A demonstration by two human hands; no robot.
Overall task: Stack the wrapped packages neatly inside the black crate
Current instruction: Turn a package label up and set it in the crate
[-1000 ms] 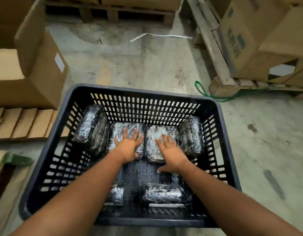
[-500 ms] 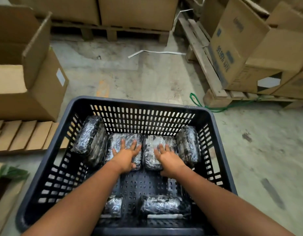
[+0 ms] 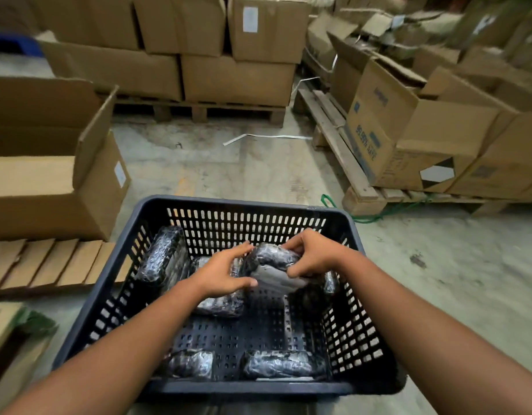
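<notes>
Dim, motion-blurred, edges wide-angle warped

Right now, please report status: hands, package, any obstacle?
Both hands on one wrapped package, lifted above the back row: right hand gripping, left hand on its end. Black crate partly filled. No obstacle seen.

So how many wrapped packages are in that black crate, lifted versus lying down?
Lifted package, gripped by left hand and right hand: 1
Resting packages in the crate: 5
Total: 6 visible
</notes>
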